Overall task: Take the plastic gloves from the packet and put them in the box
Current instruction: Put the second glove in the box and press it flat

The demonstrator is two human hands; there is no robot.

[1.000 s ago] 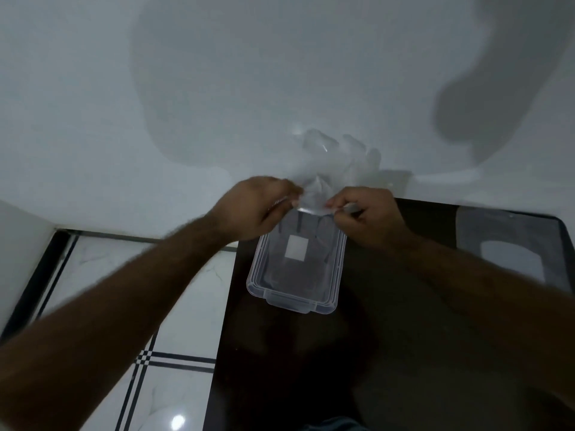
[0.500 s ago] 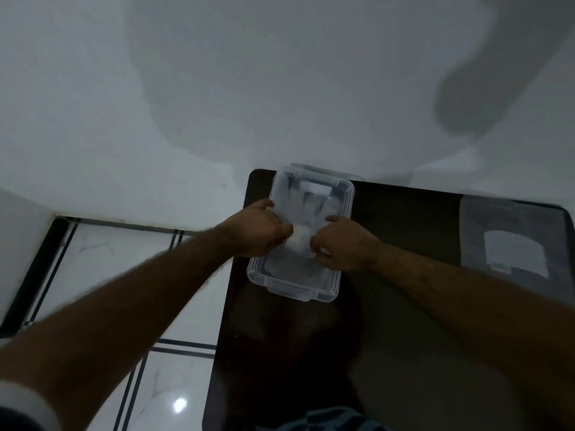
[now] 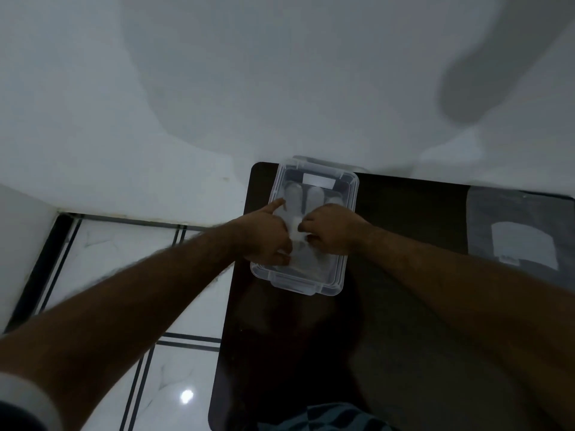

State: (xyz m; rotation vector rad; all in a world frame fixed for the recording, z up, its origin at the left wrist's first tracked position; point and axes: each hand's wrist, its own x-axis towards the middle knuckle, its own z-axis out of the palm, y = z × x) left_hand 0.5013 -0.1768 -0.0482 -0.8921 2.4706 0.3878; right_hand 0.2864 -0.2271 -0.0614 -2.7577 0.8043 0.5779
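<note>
Our left hand (image 3: 269,236) and right hand (image 3: 331,230) are both down inside the clear box (image 3: 348,269), knuckles up, almost meeting over its middle. The left has its fingers curled under and one finger stretched toward 12 o'clock; the right is curled tight. Both press on, and seem to pinch, the plastic glove (image 3: 297,213) between them, though the fingertips are hidden and we cannot tell how firm the hold is.

The glove is thin, see-through and faintly milky, hard to separate from the box floor. Its finger tubes show as pale rounded lobes past our knuckles, with a brighter crumpled patch in the gap between the hands. Our hands cover its cuff half.

The box is a lidless transparent tub with a latch tab at each short end and a white label (image 3: 318,181) at its far wall. It sits at the far left corner of the dark table (image 3: 404,219). At 3 o'clock, well apart from the box, lies the flat grey packet (image 3: 485,219) with a white panel. White tiled floor (image 3: 102,253) runs at 9 o'clock, a white wall (image 3: 280,73) at 12.

The glove's long axis runs 6 to 12 o'clock, along the box's length, fingers pointing to 12.
</note>
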